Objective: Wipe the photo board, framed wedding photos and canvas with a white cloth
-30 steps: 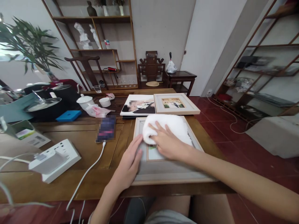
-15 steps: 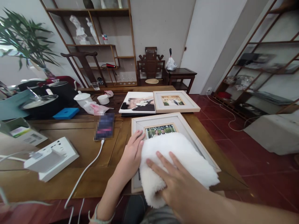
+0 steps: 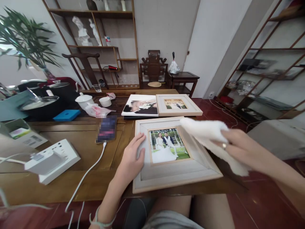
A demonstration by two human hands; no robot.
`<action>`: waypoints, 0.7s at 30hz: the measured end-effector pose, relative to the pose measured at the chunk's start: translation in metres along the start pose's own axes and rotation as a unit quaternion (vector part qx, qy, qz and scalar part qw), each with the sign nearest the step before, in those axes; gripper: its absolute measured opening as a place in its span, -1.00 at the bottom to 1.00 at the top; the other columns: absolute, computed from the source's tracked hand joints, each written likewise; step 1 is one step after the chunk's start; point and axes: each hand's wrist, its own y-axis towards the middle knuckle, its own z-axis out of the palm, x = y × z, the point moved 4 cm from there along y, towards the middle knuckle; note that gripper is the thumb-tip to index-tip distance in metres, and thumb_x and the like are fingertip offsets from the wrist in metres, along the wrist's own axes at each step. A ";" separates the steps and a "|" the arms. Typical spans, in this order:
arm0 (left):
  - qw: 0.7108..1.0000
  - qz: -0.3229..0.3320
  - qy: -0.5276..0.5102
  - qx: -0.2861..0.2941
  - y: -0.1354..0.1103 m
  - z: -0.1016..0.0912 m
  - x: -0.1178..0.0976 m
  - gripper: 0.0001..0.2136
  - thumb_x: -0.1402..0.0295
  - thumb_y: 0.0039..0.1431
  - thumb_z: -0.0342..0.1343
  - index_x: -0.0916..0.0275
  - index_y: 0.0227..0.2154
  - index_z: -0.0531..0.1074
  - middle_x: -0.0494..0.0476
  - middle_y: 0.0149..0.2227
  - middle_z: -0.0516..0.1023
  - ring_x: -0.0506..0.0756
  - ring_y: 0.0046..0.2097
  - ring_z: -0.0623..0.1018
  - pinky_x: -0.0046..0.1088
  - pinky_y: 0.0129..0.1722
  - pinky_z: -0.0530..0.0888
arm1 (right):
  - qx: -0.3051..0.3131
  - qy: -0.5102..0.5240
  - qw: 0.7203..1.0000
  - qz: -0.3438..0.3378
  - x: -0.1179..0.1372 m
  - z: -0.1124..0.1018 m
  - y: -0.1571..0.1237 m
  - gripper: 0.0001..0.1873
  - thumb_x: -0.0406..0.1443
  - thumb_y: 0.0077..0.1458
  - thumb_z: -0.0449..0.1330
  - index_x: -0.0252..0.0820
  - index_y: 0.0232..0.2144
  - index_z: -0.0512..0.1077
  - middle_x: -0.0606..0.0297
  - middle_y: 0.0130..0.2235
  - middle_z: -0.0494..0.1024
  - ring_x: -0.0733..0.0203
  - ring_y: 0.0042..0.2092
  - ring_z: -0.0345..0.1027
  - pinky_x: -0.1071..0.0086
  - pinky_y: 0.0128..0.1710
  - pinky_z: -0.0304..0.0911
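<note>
A picture frame (image 3: pixel 176 175) with a pale wooden border and a wide light mat lies flat at the front of the table. Its photo (image 3: pixel 166 144) of two people outdoors is in full view. My left hand (image 3: pixel 133 156) rests on the frame's left edge, fingers stretched out. Off to the right, my right hand (image 3: pixel 238 146) grips a white fluffy cloth (image 3: pixel 202 128), which hangs over the frame's upper right side. The cloth's loose end droops past the table edge and is blurred.
Behind lie a second framed photo (image 3: pixel 179 113) and a photo panel (image 3: pixel 140 106). To the left are a phone (image 3: pixel 106 128) with a white cable (image 3: pixel 89 175), a power strip (image 3: pixel 59 162), a blue box (image 3: pixel 66 115), a lidded white bowl (image 3: pixel 84 100) and a dark pot (image 3: pixel 43 111).
My right hand has lifted the cloth off the photo and moved right with it, uncovering the picture and the mat. The left hand has stayed on the frame's left edge.
</note>
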 end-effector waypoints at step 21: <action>0.994 0.022 0.049 0.098 -0.002 0.006 -0.005 -0.60 0.38 0.26 -0.12 0.30 0.14 0.24 0.26 0.22 0.24 0.19 0.31 0.08 -0.15 0.25 0.14 | 0.081 -0.113 0.950 -0.281 0.072 0.099 0.104 -0.46 -0.65 -0.17 -0.02 -0.31 -0.14 0.45 0.01 0.22 0.22 -0.03 0.28 -0.09 -0.08 0.16 -0.10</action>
